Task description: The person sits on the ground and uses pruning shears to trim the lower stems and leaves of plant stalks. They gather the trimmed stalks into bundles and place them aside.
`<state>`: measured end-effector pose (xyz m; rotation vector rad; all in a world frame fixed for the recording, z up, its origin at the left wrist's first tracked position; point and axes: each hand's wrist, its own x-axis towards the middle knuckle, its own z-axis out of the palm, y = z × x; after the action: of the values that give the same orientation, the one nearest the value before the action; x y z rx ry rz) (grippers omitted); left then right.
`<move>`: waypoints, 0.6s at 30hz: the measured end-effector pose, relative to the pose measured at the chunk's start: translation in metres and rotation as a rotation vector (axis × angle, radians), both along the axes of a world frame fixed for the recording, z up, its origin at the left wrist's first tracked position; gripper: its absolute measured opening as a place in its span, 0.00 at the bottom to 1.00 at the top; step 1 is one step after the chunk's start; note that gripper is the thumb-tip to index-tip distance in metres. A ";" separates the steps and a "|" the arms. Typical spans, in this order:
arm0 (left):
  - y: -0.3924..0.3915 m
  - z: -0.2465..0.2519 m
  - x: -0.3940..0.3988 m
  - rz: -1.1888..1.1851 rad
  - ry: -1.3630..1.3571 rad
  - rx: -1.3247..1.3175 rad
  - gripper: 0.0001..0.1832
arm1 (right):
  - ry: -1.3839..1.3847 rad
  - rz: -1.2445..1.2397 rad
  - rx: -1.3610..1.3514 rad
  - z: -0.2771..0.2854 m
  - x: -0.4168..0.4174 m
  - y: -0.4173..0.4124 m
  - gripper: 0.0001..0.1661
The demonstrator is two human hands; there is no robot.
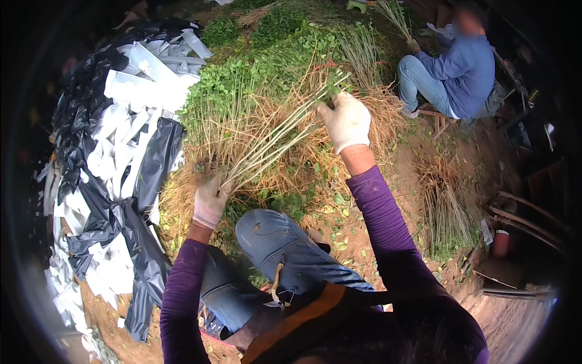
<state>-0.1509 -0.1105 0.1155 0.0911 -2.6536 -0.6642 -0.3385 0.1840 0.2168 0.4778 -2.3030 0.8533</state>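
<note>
A loose bundle of thin plant stems slants across the view before me. My left hand, in a pale work glove, is closed around its lower left end. At the upper right end is my right hand, also gloved, with its thumb and fingers at the green tips; whether it grips them I cannot tell. Behind the stems lies a large pile of rooted plants with green leaves and tan roots. Pruning shears with a yellowish handle rest on my lap.
Black and white plastic sheeting covers the ground at left. A separate bundle of rooted plants lies on the soil at right. A person in a blue shirt sits on a low wooden stool at upper right, holding stems. A red container stands at far right.
</note>
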 end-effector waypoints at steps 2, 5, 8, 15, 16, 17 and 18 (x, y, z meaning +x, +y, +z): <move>0.013 0.007 -0.011 0.006 -0.029 0.100 0.25 | -0.309 0.390 -0.673 -0.024 -0.033 0.009 0.15; -0.033 -0.019 0.003 0.298 0.097 0.303 0.25 | -0.375 0.610 -0.931 0.013 0.030 0.004 0.08; -0.046 -0.008 -0.003 0.282 0.053 1.133 0.26 | -0.558 0.918 -0.351 -0.001 0.149 0.002 0.20; -0.039 0.027 -0.006 -0.015 0.067 1.540 0.31 | -0.254 1.124 0.853 -0.067 0.264 0.035 0.41; -0.043 0.027 -0.005 -0.031 0.090 1.570 0.31 | -0.306 1.074 0.784 -0.070 0.266 0.040 0.48; -0.046 0.028 -0.002 -0.048 0.113 1.598 0.31 | -0.380 0.985 0.795 -0.068 0.267 0.046 0.50; -0.050 0.027 0.001 -0.080 0.125 1.641 0.31 | -0.450 0.891 0.807 -0.065 0.267 0.052 0.53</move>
<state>-0.1499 -0.1601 0.1423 0.3492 -1.3213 -2.4739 -0.0711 0.2358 0.1520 1.9238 -2.7965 0.3414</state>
